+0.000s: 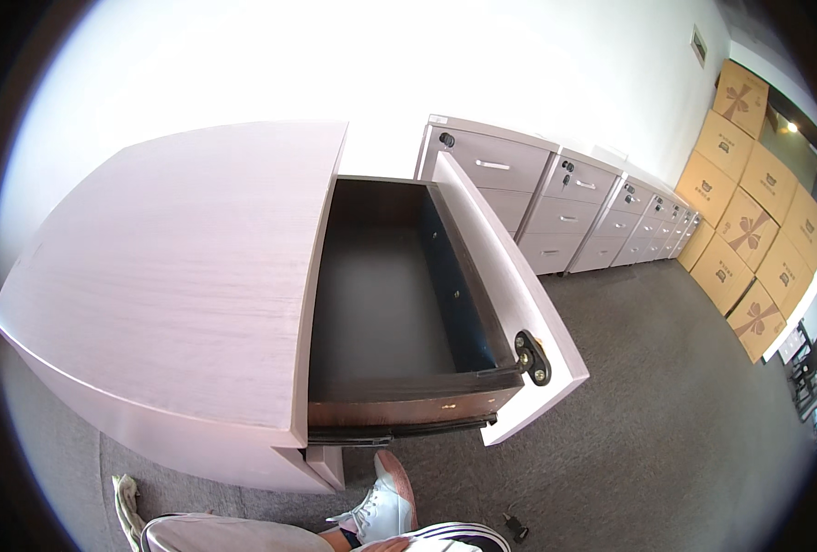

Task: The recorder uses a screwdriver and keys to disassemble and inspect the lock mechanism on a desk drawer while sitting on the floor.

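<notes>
At the lower edge, a small part of my right hand shows beside a white cuff with dark stripes. It lies low over my light trousers, and its fingers are mostly cut off. My left hand is out of the picture. In front of me stands a pale wood-grain cabinet. Its drawer is pulled out to the right, and the dark inside holds nothing visible. A black fitting with screws sits on the inner face of the pale drawer front. Neither hand touches the drawer.
A row of similar cabinets with keys in their locks lines the white wall. Cardboard boxes are stacked at the far right. A small black object and a pale cloth-like item lie on the grey carpet. My white shoe is near the cabinet.
</notes>
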Action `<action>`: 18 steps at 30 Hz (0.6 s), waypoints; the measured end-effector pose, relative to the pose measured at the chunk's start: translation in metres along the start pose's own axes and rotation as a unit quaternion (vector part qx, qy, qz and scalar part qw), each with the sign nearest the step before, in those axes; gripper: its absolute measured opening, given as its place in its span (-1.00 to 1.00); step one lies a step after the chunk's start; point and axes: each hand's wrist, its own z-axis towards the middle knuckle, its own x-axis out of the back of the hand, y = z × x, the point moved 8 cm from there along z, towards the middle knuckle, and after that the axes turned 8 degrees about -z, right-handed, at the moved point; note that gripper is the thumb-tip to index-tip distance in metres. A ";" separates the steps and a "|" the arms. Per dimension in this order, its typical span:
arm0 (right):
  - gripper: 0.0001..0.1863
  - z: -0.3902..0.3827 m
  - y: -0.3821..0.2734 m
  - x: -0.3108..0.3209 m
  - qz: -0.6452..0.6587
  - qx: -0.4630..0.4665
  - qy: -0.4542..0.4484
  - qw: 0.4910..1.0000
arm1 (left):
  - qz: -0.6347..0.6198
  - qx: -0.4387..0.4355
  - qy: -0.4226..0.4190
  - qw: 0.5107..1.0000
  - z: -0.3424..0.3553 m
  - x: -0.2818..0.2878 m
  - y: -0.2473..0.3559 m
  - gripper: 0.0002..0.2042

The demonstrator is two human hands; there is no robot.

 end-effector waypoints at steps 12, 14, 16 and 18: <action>-0.54 -0.043 0.141 -0.105 0.367 -0.166 -0.156 0.902 | 0.033 0.007 -0.045 0.998 0.023 -0.001 -0.001 -0.18; -0.52 -0.026 0.088 -0.070 0.185 -0.169 -0.184 0.951 | 0.028 0.002 -0.029 0.999 0.009 -0.005 -0.014 -0.16; -0.53 -0.023 0.071 -0.045 0.214 -0.209 -0.192 0.935 | 0.008 -0.003 -0.041 0.999 0.016 -0.007 -0.008 -0.16; -0.53 -0.021 0.072 -0.053 0.260 -0.234 -0.201 0.915 | 0.017 0.005 -0.049 0.999 0.020 -0.008 -0.008 -0.16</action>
